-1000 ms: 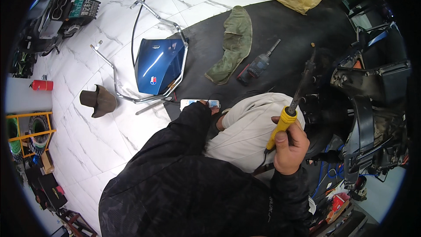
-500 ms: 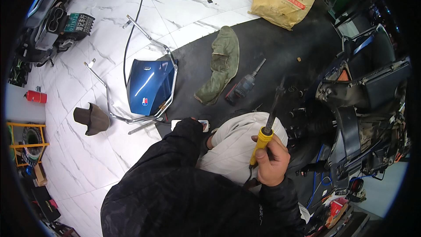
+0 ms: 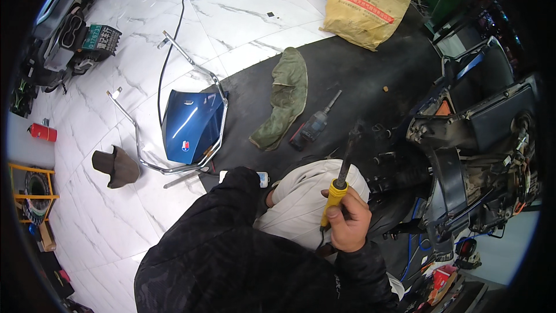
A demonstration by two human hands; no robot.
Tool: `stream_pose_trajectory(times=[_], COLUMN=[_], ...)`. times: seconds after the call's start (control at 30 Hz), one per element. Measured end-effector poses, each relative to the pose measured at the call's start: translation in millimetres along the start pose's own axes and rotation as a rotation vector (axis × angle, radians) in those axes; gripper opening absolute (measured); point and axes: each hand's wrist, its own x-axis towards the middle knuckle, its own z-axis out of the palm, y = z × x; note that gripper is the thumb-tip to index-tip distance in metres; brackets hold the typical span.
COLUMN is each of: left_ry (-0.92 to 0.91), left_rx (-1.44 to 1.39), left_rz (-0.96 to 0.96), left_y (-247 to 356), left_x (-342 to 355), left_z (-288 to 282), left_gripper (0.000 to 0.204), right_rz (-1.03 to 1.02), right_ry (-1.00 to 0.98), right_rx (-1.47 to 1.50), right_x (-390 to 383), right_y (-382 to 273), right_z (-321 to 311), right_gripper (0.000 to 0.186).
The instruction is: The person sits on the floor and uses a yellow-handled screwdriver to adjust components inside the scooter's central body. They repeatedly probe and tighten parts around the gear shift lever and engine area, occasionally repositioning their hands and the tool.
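Observation:
In my right hand (image 3: pixel 350 223) is a soldering iron, its yellow handle (image 3: pixel 332 203) pinched between thumb and fingers. The long dark shaft (image 3: pixel 349 156) points up and away, over the black mat, and a cord trails from the handle's lower end. My left arm, in a black sleeve (image 3: pixel 231 197), reaches forward to a small white flat object (image 3: pixel 263 179). The sleeve hides my left hand, so its grip cannot be seen. Light-coloured cloth (image 3: pixel 313 197) covers my bent knee, between the two arms.
A cordless drill (image 3: pixel 311 130) and a green cloth piece (image 3: pixel 286 93) lie on the black mat (image 3: pixel 341 75). Left are a blue panel (image 3: pixel 194 124), a bent metal tube frame (image 3: pixel 139 153) and a brown plastic piece (image 3: pixel 119 168). A partly dismantled scooter (image 3: pixel 463 162) stands at right.
The whole view has shifted slightly, so things appear lower and further left. My right hand keeps the same hold on the soldering iron; my left arm stays by the white object.

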Motion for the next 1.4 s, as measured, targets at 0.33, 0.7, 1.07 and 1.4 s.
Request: stream_pose_trajectory(times=[0.33, 0.7, 1.07, 1.4], left_ry=[0.016, 0.183, 0.422, 0.005], left_rx=[0.095, 1.015, 1.719, 1.836], left_rz=[0.057, 0.364, 0.501, 0.180], left_y=[-2.2, -1.9, 97.6, 70.1], left_x=[3.6, 8.4, -35.7, -27.0], left_z=[-5.2, -27.2, -48.5, -93.8], left_gripper=[0.051, 0.054, 0.059, 0.046], right_rz=[0.004, -0.005, 0.094, 0.172], right_ry=[0.016, 0.027, 0.074, 0.131], right_rx=[0.020, -0.009, 0.037, 0.137], right_x=[-0.5, 0.9, -11.5, -11.9], right_y=[-0.1, 0.0, 4.1, 14.5], right_z=[1.6, -0.2, -6.3, -6.2], right_gripper=[0.038, 0.042, 0.049, 0.067])
